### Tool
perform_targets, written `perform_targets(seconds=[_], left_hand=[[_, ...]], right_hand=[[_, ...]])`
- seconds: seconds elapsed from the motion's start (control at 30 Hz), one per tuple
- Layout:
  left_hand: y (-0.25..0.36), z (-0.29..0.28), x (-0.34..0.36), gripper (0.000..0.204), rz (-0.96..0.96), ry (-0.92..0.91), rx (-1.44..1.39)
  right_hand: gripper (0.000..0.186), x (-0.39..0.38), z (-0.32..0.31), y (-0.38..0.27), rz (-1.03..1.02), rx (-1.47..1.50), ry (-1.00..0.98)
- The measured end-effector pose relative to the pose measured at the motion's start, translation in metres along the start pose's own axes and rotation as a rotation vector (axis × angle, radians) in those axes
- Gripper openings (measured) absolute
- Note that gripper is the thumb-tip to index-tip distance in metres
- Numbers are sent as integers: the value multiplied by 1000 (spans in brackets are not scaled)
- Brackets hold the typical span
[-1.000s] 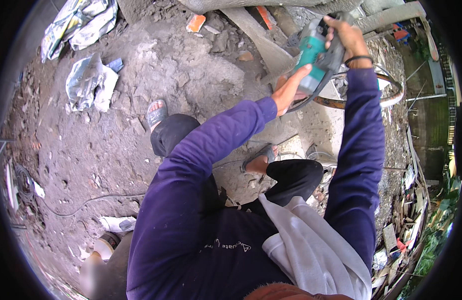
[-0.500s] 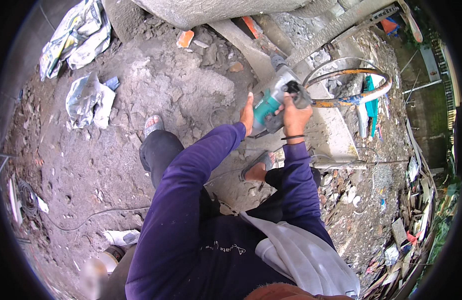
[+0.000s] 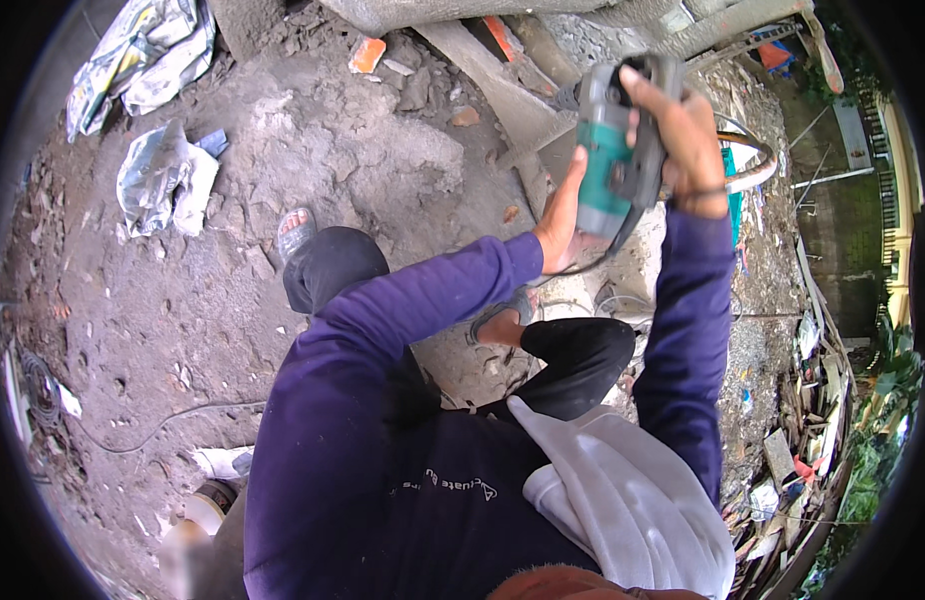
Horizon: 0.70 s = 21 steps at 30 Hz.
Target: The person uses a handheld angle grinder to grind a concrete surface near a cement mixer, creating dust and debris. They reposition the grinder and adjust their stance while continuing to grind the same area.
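Overhead, teal-and-grey handheld power tool (image 3: 613,150) held raised above rubble-strewn dirt ground (image 3: 183,330). Right hand (image 3: 683,130) wraps its top, fingers closed; left hand (image 3: 563,220) presses its lower side, palm against casing.

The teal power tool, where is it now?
In the head view, the teal power tool is upper right, held up between the left hand and the right hand, above the concrete slab.

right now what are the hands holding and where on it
A teal and grey handheld power tool: the right hand wraps its upper grey end, the left hand presses its teal side.
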<state>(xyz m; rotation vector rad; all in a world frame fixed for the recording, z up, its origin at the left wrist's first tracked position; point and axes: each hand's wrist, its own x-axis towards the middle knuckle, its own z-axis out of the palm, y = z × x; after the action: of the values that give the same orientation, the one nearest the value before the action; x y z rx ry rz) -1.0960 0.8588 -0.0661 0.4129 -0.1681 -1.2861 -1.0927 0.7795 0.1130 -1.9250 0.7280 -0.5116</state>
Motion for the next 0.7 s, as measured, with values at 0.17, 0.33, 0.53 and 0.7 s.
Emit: perform_targets(seconds=[0.17, 0.33, 0.53, 0.7], left_hand=[[45, -3, 43, 82, 144, -90, 109], [87, -15, 37, 80, 236, -78, 84], [109, -12, 41, 87, 266, -82, 120], [122, -25, 43, 93, 211, -54, 198]], right_hand=[[27, 119, 7, -22, 101, -19, -33], [27, 177, 52, -27, 94, -127, -210], [23, 218, 64, -30, 84, -109, -288], [22, 206, 82, -27, 40, -61, -247]])
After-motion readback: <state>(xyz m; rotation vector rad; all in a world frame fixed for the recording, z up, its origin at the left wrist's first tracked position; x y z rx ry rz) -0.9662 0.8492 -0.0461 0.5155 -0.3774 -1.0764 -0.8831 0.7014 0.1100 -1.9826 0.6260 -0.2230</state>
